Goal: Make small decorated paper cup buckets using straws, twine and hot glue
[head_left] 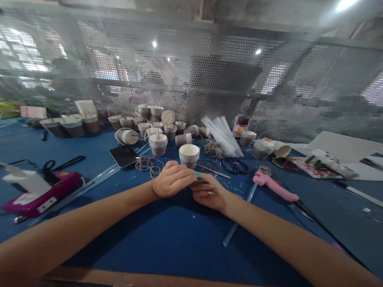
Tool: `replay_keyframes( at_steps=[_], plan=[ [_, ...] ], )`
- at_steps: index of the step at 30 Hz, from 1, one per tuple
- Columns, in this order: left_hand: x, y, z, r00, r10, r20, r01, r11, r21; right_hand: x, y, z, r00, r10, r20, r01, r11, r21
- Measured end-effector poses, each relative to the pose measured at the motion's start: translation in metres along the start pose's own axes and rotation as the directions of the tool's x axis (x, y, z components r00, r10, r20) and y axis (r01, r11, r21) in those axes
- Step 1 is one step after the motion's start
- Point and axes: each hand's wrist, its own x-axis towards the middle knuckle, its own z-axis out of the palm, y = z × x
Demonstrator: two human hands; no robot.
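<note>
My left hand [175,180] and my right hand [210,192] meet over the blue table. The fingers of both are curled together, and the left fingers reach over the right fingertips. A small teal patch shows where the fingertips meet; I cannot make out whether it is a held thing or a fingernail. Just beyond the hands stands a small white-rimmed cup [189,155] with a grey lower band, upright, its base partly hidden. Right of it lies a thin wooden stick [214,171]. Loose grey cord [149,165] lies beyond my left hand.
A pink glue gun [277,187] and clear glue sticks [230,235] lie right; blue-handled scissors [235,165] lie beyond. Left are a phone [123,156] and a purple power strip [44,199]. Several similar handled cups [158,144] stand along the perforated metal screen [221,83].
</note>
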Motion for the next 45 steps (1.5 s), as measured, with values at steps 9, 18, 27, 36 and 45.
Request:
replay_keyframes(
  at_steps=[9,18,27,36,45],
  plan=[
    [-0.007,0.001,0.005,0.999,-0.041,0.005,0.040,0.999,0.007,0.001,-0.001,-0.003,1.000,0.020,-0.001,-0.020,1.000,-0.018],
    [-0.005,0.002,0.003,0.998,-0.065,0.011,0.065,0.998,0.002,0.001,-0.002,-0.006,0.999,0.019,0.045,-0.016,0.998,-0.058],
    [-0.005,0.002,0.005,0.994,-0.085,0.066,0.082,0.996,0.044,0.003,-0.005,-0.010,0.998,0.026,0.053,-0.019,0.991,-0.135],
    [-0.005,0.002,0.007,0.977,-0.132,0.165,0.125,0.991,0.050,0.004,-0.006,-0.016,0.987,0.027,0.159,-0.013,0.996,-0.092],
    [-0.002,0.000,0.008,0.976,-0.154,0.154,0.158,0.987,-0.015,0.002,-0.005,-0.018,0.985,0.035,0.168,-0.029,0.999,-0.033]
  ],
)
